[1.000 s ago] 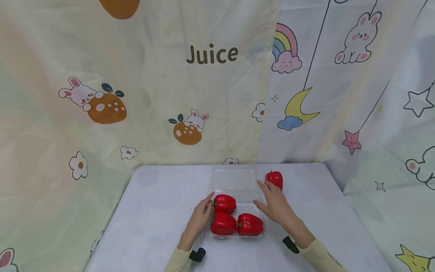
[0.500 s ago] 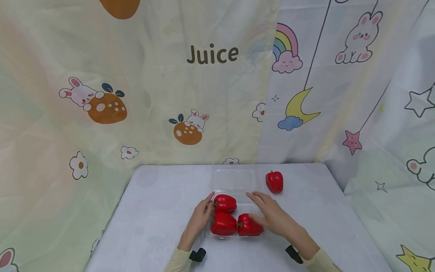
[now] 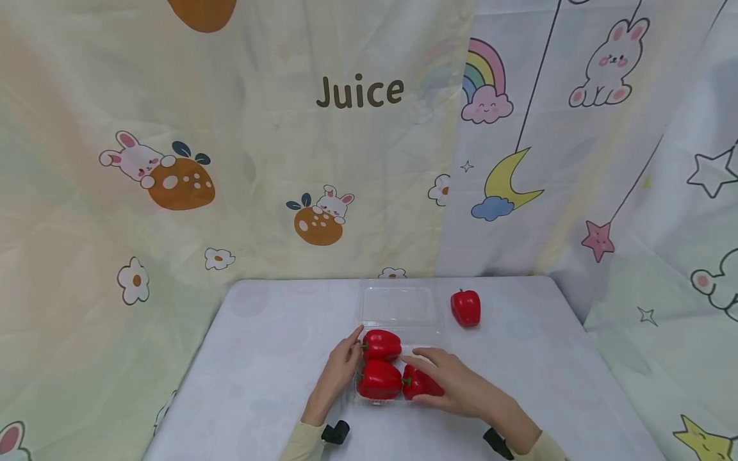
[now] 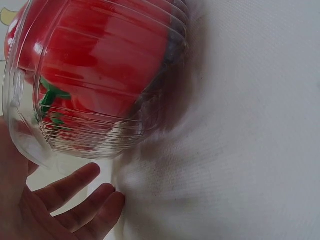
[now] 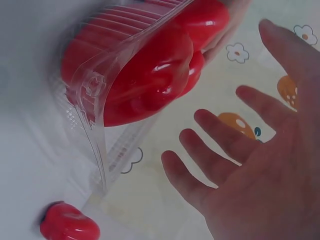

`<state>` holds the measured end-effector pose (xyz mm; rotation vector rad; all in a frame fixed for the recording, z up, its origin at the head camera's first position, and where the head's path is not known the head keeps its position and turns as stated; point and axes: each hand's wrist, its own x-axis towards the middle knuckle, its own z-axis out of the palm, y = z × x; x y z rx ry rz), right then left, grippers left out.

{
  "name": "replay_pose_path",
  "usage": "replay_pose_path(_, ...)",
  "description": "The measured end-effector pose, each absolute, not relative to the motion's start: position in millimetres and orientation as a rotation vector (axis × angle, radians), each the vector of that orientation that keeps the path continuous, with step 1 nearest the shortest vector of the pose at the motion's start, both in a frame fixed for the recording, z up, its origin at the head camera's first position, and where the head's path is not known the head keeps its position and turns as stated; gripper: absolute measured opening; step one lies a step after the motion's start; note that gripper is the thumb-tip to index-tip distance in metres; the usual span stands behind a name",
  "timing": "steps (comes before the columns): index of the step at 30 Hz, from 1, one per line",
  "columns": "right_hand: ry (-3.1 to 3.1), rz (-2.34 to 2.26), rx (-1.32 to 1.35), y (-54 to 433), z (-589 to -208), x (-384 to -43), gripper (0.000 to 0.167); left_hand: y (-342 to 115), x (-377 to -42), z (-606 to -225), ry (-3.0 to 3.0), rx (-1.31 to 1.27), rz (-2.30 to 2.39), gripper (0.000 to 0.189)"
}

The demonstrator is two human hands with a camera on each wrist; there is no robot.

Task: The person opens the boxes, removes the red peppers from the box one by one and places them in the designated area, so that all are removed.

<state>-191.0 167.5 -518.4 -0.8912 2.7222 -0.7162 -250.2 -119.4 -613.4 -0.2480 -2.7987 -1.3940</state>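
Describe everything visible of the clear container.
The clear container looks like thin ribbed plastic, with a rim, side walls and a lid lying open at its far side. It sits upright on the white table, three red peppers inside, its back-right corner bare. The left hand seems to touch its left rim.

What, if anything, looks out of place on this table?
One glossy red bell pepper sits alone on the white table, right of the open, clear plastic box holding three similar peppers, so it looks left out. Nothing appears spilled or damaged.
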Motion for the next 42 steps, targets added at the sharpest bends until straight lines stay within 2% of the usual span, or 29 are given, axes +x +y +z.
replay_pose_path(25,2.616,-0.572,-0.953,164.7,-518.5,-185.7,0.082,-121.0,-249.8,-614.7,-2.776,-0.295,-1.404,0.048)
replay_pose_path(42,2.646,-0.521,-0.970,163.1,-520.8,-193.6,0.070,-120.9,-247.8,-613.3,-2.767,-0.285,-1.446,0.048)
